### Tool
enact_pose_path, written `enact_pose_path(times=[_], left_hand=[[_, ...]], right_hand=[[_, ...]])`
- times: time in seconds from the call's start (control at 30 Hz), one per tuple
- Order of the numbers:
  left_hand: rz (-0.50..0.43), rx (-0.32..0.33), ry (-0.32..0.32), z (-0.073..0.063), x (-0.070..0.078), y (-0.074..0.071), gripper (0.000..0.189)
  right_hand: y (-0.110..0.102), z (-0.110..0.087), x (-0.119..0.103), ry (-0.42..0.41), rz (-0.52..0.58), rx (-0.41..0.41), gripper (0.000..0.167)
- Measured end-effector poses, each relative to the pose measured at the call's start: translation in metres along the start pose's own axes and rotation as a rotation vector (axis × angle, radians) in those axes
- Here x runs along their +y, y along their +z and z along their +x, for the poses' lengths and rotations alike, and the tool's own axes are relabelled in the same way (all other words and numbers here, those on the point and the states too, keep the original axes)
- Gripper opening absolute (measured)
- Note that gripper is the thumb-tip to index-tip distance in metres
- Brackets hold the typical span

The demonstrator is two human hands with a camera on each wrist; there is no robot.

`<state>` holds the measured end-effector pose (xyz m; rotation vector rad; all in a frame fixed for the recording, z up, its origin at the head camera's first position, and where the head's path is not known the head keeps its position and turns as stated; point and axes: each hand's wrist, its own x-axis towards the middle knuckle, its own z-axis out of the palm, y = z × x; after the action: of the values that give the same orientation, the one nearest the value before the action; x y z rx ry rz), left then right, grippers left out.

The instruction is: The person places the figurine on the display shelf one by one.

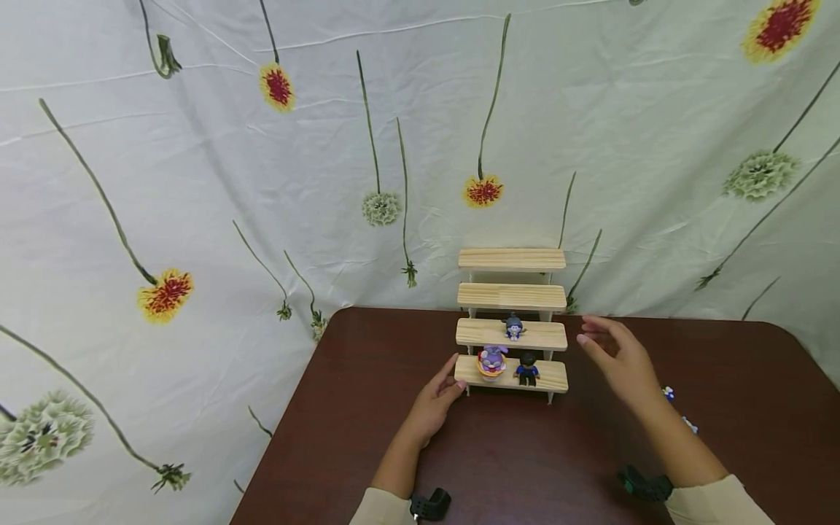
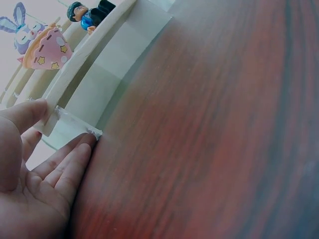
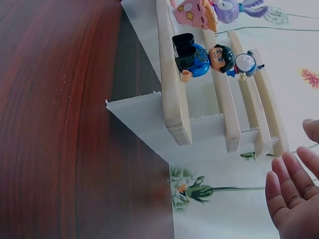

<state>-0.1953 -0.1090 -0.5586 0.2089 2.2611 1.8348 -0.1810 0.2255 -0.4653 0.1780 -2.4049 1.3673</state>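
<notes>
A four-step wooden display stand (image 1: pixel 512 295) with pale planks and clear side panels stands at the table's back. My left hand (image 1: pixel 433 405) touches the left end of its lowest plank, its fairly straight fingers reaching the side panel (image 2: pixel 75 122) in the left wrist view. My right hand (image 1: pixel 623 364) hovers right of the stand, apart from it, fingers loosely bent and holding nothing. On the lowest step are a purple rabbit figure in a pink starred cone (image 1: pixel 491 362) and a black-haired toy figure in blue (image 1: pixel 527 370). A small dark-capped figure (image 1: pixel 514 328) sits one step higher.
Two small blue-and-white items (image 1: pixel 668 393) lie on the dark brown table (image 1: pixel 367 437) beside my right forearm, too small to make out. A flower-print cloth (image 1: pixel 315 146) hangs behind the table. Both wrists wear black bands (image 1: pixel 429 504).
</notes>
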Motion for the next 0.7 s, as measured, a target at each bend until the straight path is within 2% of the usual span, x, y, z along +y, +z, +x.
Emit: enact_pose_path(times=[0.4, 0.7], left_hand=[[-0.017, 0.003, 0.01, 0.0, 0.0, -0.001, 0.062], [-0.011, 0.0, 0.002, 0.0, 0.0, 0.0, 0.064]], right_hand=[[-0.018, -0.016, 0.005, 0.05, -0.028, 0.024, 0.041], [-0.035, -0.03, 0.012, 0.113, -0.021, -0.004, 0.046]])
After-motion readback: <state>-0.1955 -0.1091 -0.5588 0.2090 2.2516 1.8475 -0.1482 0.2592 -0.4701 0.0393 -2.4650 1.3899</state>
